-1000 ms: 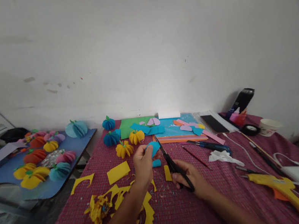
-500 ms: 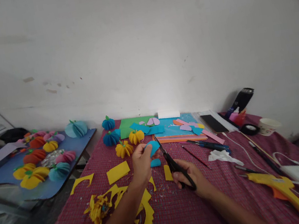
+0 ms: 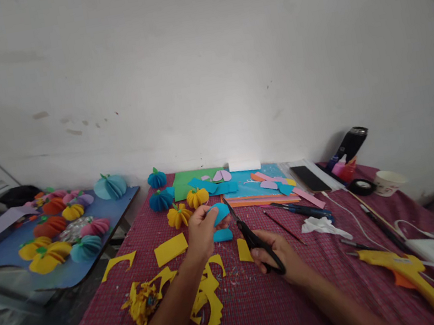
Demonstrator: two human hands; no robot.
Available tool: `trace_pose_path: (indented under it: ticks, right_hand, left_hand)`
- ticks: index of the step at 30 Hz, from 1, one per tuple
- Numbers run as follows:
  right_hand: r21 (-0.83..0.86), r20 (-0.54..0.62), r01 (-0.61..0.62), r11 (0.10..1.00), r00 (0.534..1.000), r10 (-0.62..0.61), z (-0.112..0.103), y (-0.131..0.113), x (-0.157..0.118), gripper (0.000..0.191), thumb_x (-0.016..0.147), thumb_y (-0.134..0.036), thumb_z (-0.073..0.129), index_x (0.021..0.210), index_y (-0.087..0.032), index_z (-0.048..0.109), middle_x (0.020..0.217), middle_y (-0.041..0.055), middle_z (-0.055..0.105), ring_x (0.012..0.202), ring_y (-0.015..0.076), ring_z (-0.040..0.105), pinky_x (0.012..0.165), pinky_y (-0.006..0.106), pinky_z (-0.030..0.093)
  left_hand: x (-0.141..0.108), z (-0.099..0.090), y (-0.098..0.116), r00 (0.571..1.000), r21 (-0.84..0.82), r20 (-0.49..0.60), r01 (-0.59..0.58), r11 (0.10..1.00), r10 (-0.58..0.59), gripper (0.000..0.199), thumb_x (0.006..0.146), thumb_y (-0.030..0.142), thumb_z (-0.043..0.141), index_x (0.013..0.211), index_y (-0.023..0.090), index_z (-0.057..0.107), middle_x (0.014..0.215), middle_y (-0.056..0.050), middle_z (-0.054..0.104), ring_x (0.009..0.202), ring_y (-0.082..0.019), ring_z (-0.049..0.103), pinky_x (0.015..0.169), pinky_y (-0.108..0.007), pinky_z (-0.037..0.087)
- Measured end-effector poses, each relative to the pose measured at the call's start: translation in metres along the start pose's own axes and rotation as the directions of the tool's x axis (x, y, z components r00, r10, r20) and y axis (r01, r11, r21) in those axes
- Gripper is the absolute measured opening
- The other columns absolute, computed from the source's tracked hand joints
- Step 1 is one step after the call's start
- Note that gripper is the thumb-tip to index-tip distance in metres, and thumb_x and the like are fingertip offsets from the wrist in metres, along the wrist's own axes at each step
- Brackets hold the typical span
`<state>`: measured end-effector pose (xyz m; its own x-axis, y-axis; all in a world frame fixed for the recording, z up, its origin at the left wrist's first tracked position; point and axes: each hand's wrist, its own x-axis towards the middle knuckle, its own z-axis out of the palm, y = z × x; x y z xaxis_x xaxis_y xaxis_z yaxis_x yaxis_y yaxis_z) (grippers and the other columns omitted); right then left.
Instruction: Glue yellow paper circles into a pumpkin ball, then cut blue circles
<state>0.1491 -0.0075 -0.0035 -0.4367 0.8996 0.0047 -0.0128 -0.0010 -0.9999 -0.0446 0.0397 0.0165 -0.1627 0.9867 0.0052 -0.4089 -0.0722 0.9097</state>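
A small blue paper piece (image 3: 221, 212) with a rounded edge is pinched in my left hand (image 3: 205, 233). My right hand (image 3: 277, 255) is wrapped around the handles of black scissors (image 3: 251, 236). Their blades point up toward the right edge of the blue paper, a small gap apart from it. Below the left fingers lies another blue paper piece (image 3: 222, 235). A yellow paper piece (image 3: 244, 250) rests on the cloth just left of the scissors' handles. Yellow paper offcuts (image 3: 211, 303) are scattered beside my left forearm, which hides some of them.
Blue and yellow paper pumpkins (image 3: 179, 215) stand at the back left. Coloured paper sheets (image 3: 263, 199) lie against the wall side. At right are a yellow glue gun (image 3: 408, 274), a paper cup (image 3: 388, 182), a black flask (image 3: 353, 143) and a utility knife (image 3: 305, 211). Finished pumpkins fill a blue table (image 3: 104, 261).
My left hand has shifted slightly left with the blue paper, away from the scissors' blades. The right hand with the scissors has hardly moved.
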Motion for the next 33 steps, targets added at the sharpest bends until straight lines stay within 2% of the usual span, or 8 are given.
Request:
trace_pose_path:
  ticks: [2, 6, 10, 19, 26, 33]
  right_hand:
    - [-0.006, -0.006, 0.011, 1.000, 1.000, -0.011, -0.002, 0.001, 0.001, 0.037, 0.080, -0.044, 0.069, 0.104, -0.016, 0.061, 0.060, -0.0055, 0.054, 0.045, 0.0085, 0.046, 0.045, 0.021, 0.032]
    - [0.014, -0.086, 0.059, 0.998, 0.995, -0.058, -0.010, 0.003, 0.004, 0.028, 0.083, -0.043, 0.067, 0.089, -0.018, 0.058, 0.061, -0.0041, 0.055, 0.047, 0.0093, 0.048, 0.046, 0.022, 0.033]
    - [0.048, -0.108, 0.084, 0.995, 0.991, -0.078, -0.015, 0.002, 0.005, 0.030, 0.084, -0.045, 0.068, 0.081, -0.019, 0.056, 0.062, -0.0030, 0.055, 0.049, 0.0101, 0.049, 0.048, 0.023, 0.036]
    - [0.033, -0.014, 0.098, 0.995, 0.995, -0.098, -0.017, 0.006, 0.005, 0.043, 0.086, -0.051, 0.066, 0.110, -0.016, 0.062, 0.073, 0.0007, 0.060, 0.060, 0.0135, 0.053, 0.055, 0.025, 0.040]
    - [0.037, 0.029, 0.064, 0.997, 0.997, -0.065, -0.011, 0.008, 0.004, 0.036, 0.089, -0.047, 0.063, 0.105, -0.015, 0.062, 0.069, -0.0013, 0.056, 0.054, 0.0104, 0.050, 0.052, 0.023, 0.034]
    - [0.036, 0.038, 0.064, 0.997, 0.997, -0.065, -0.006, 0.005, 0.003, 0.033, 0.091, -0.047, 0.061, 0.102, -0.017, 0.061, 0.070, -0.0017, 0.056, 0.053, 0.0099, 0.049, 0.051, 0.022, 0.034]
  left_hand:
    - [0.001, -0.001, 0.000, 1.000, 0.009, 0.000, 0.000, 1.000, 0.000, 0.034, 0.069, 0.043, 0.079, 0.071, 0.018, 0.057, 0.065, 0.000, 0.066, 0.065, -0.020, 0.070, 0.057, -0.029, 0.056]
    - [0.000, -0.001, -0.002, 0.999, 0.051, 0.042, 0.000, 0.999, -0.002, 0.033, 0.072, 0.045, 0.077, 0.073, 0.017, 0.059, 0.069, -0.003, 0.069, 0.066, -0.021, 0.071, 0.060, -0.030, 0.057]
    - [-0.001, -0.002, -0.005, 0.998, 0.100, 0.069, -0.013, 0.995, 0.006, 0.032, 0.074, 0.044, 0.076, 0.073, 0.017, 0.059, 0.072, -0.004, 0.071, 0.066, -0.022, 0.072, 0.061, -0.032, 0.058]
    - [-0.001, -0.003, -0.010, 0.997, 0.084, 0.065, 0.024, 0.996, -0.029, 0.029, 0.072, 0.043, 0.077, 0.074, 0.018, 0.062, 0.074, -0.004, 0.072, 0.067, -0.022, 0.072, 0.059, -0.031, 0.057]
    - [-0.001, -0.002, -0.009, 0.998, -0.047, 0.046, 0.054, 0.997, -0.052, 0.031, 0.072, 0.041, 0.078, 0.077, 0.019, 0.057, 0.073, 0.000, 0.067, 0.070, -0.020, 0.071, 0.060, -0.030, 0.056]
    - [-0.003, 0.002, -0.007, 0.997, -0.062, 0.026, 0.067, 0.996, -0.066, 0.033, 0.071, 0.040, 0.079, 0.074, 0.018, 0.054, 0.071, 0.001, 0.064, 0.067, -0.019, 0.070, 0.060, -0.029, 0.057]
